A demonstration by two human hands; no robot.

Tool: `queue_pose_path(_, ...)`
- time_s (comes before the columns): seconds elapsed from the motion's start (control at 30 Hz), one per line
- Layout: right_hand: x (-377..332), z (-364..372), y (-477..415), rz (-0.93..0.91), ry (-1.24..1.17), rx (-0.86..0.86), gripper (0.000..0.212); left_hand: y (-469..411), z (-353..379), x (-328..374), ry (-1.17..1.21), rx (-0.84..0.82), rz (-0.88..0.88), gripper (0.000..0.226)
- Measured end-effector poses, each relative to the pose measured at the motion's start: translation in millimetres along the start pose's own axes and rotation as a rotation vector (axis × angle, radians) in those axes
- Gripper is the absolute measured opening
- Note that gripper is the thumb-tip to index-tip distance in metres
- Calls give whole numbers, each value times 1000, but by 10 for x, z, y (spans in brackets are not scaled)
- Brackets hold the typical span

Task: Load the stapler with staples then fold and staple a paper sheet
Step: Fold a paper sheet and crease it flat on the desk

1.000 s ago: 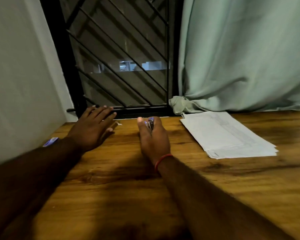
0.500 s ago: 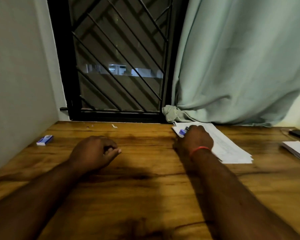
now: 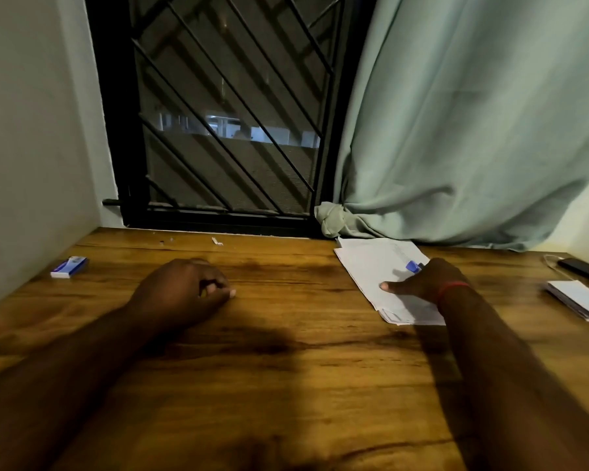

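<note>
We're at a wooden desk (image 3: 286, 385), brown grain running left to right, dim warm light, our arms throwing a dark shadow across the middle. Far edge butts against a black window frame with a diagonal metal grille (image 3: 225, 107); it's dark beyond the grille, with a lit strip showing through. Pale wall (image 3: 31, 130) closes the left side. Pale green curtain (image 3: 473, 113) hangs on the right, its knotted end resting on the desk's far edge just beside the paper stack.

Our left hand (image 3: 181, 294) rests on the wood left of centre, fingers curled into a loose fist; we can't tell if anything is inside. Our right hand (image 3: 429, 283), red thread at the wrist, lies on the stack of white paper (image 3: 371, 270) at far right of centre, thumb stretched flat on the top sheet, the other fingers closed round the stapler (image 3: 412, 266); only its blue tip shows past the knuckles, over the paper.

Small blue-and-white box (image 3: 69, 267) sits far left near the wall. A tiny white scrap (image 3: 216, 241) lies by the window sill. At the far right edge: a white booklet (image 3: 578, 299) and, just behind it, a dark flat object (image 3: 583, 271), identity unclear.
</note>
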State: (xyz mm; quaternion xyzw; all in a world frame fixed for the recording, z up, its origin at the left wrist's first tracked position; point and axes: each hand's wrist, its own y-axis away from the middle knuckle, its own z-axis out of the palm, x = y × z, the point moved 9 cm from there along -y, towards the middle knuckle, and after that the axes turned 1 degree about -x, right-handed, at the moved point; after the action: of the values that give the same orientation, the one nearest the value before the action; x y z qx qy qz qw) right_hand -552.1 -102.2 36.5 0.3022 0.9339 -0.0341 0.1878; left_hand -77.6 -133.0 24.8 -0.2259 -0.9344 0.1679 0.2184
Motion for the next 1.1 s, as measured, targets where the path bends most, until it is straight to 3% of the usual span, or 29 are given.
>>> queue_pose_path(0.1, 85, -20, -82, -13, -55, 70, 105, 24, -16, 9, 21, 5, -20, 17)
queue_pose_path(0.23, 0, -257, -84, -189, -115, 256, 42, 42, -78, 28, 50, 12, -50, 20)
queue_pose_path(0.3, -144, -400, 61, -312, -302, 306, 18, 86, -175, 66, 87, 59, -58, 22)
queue_pose_path(0.37, -347, -466, 280, -444, -578, 242, 3, 134, -300, 54, 242, 143, -105, 24)
queue_pose_path(0.43, -689, -317, 570, -589, -718, 12, 4, 172, -373, -66, 579, 208, -237, 36)
queue_pose_path(0.53, -1193, 214, 997, -728, -590, -320, 18, 211, -232, -179, 1059, 110, -453, 68)
queue_pose_path(0.6, -1366, 576, 1135, -732, -492, -434, 24, 239, -153, -89, 1016, -29, -455, 70)
queue_pose_path(0.73, -1524, 893, 1173, -773, -284, -385, 36, 250, -102, 47, 693, -140, -340, 34)
queue_pose_path(0.9, -1560, 687, 1284, -829, -382, -224, 66, 229, -83, 4, 585, -141, -282, 55)
queue_pose_path(1.0, -1674, 570, 1446, -903, -415, -224, 76, 210, -48, 19, 613, -139, -260, 65)
queue_pose_path(1.1, -1783, 603, 1724, -987, -343, -218, 64, 215, -60, 87, 538, -108, -251, 45)
